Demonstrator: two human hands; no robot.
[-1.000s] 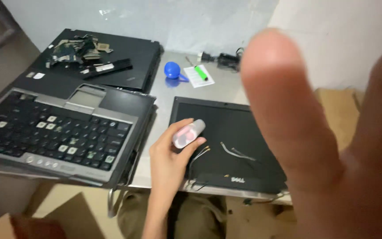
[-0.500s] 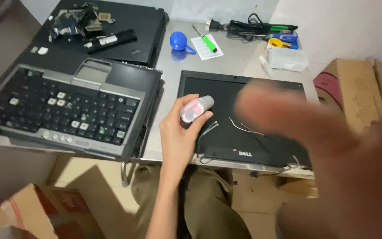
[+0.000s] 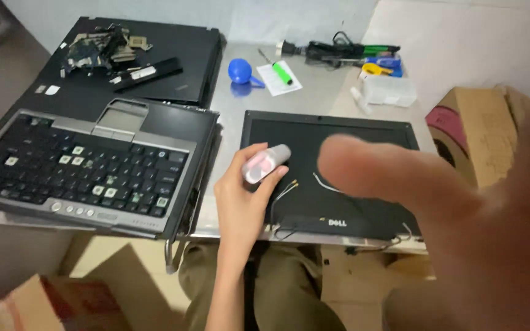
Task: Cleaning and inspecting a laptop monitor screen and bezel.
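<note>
The left hand point(image 3: 243, 202) has its fingers clenched round a small grey-and-pink tool point(image 3: 266, 164), held over the near-left corner of a detached laptop screen panel point(image 3: 338, 178) on the table point(image 3: 320, 98). The tool looks light, rigid and smooth, best held mid-barrel. The right hand point(image 3: 461, 245) is a close blur; its fingers' state cannot be told. Loose thin wires point(image 3: 284, 191) and a keyboard base point(image 3: 87, 168) lie close by

- Grey metal table point(image 3: 323, 101).
- Near left: laptop base point(image 3: 87, 168) with keyboard.
- Far left: closed black laptop point(image 3: 154, 58).
- Near right: detached screen panel point(image 3: 363, 178).
- Far: blue blower point(image 3: 240, 70), clear box point(image 3: 389, 92).
</note>
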